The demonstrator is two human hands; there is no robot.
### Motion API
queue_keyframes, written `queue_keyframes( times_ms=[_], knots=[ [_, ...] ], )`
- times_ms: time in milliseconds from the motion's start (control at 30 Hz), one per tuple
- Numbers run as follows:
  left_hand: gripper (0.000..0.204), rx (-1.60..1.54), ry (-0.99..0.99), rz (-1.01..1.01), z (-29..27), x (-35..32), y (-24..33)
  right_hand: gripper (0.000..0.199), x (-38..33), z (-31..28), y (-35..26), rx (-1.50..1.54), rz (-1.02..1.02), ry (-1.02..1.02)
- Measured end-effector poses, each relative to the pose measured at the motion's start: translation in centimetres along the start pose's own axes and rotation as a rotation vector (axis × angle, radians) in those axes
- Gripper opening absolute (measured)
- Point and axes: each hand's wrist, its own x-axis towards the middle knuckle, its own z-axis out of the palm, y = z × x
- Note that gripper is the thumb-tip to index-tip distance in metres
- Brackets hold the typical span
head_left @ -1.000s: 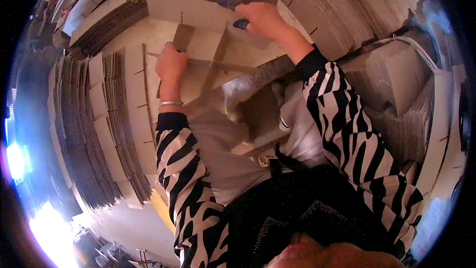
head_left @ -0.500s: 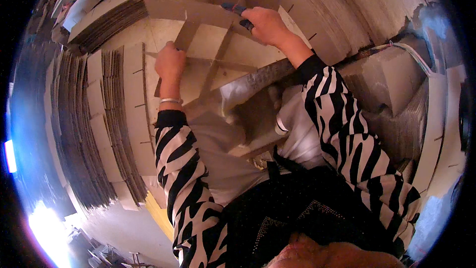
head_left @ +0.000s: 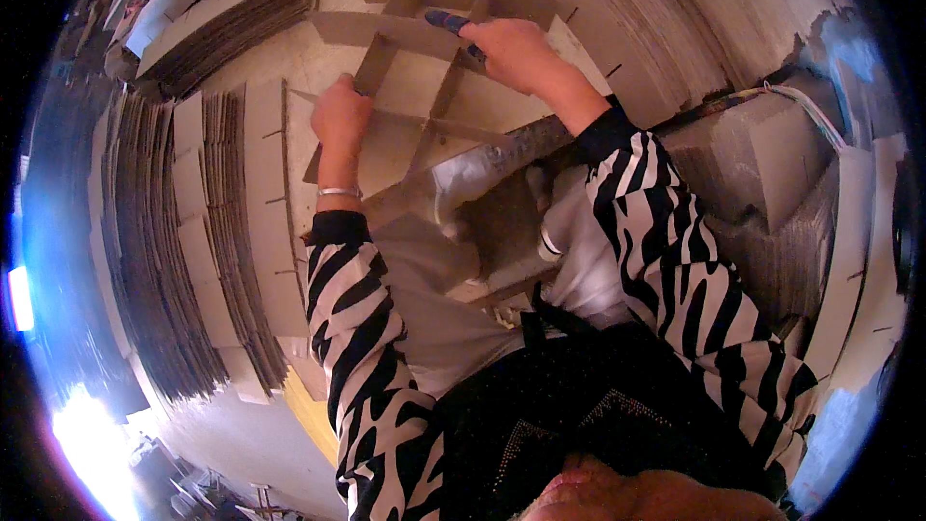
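Note:
An interlocked cardboard divider grid of slotted strips lies on the pale work surface before me. My left hand is closed on the near-left end of a strip, its fingertips hidden behind the card. At the grid's right side my right hand is closed around a strip near a crossing. Dark blue coverings wrap its forefinger and thumb. What lies between those fingers is partly hidden.
Upright stacks of slotted cardboard strips stand at the left. Another pile lies far left, and more stacked card sits far right. Cables run along the right. My legs are below the surface's near edge.
The divider grid has shifted slightly and its cells stand more squarely open. My left hand has moved a little up and right with it; my right hand has barely moved.

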Motion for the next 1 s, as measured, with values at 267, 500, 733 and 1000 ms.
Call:
queue_keyframes(
  times_ms=[267,500,733,1000],
  knots=[
    [0.023,-0.053,-0.034,-0.047,-0.2,0.3,0.9,0.037,-1.0,-1.1,2.1,-0.037,0.057,-0.032],
    [0.030,0.164,0.351,0.061,-1.0,-2.2,0.8,0.040,-0.3,0.7,1.0,0.008,0.029,-0.051],
    [0.023,0.066,-0.088,0.336,0.2,-6.4,6.3,0.037,-0.7,0.6,0.3,0.018,0.073,-0.005],
    [0.024,0.099,-0.024,0.437,0.0,-6.1,5.4,0.031,-1.2,2.9,1.5,0.010,0.086,-0.068]
  ],
)
